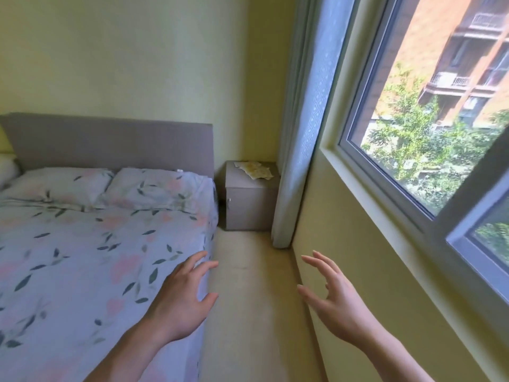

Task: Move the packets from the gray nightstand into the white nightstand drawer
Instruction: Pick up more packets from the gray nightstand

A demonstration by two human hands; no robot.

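Packets lay in a loose pile on top of the gray nightstand in the far corner, so none seemed moved yet. Both hands, left hand and right hand, were spread open and held nothing, well apart from them; the white nightstand was out of view.

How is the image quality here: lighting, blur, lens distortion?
Head view: daylight from the window lights the room evenly; wide-angle bending tilts the window frame and curtain; bedspread and packets look soft, print unreadable; both hands, left and right, reasonably sharp.
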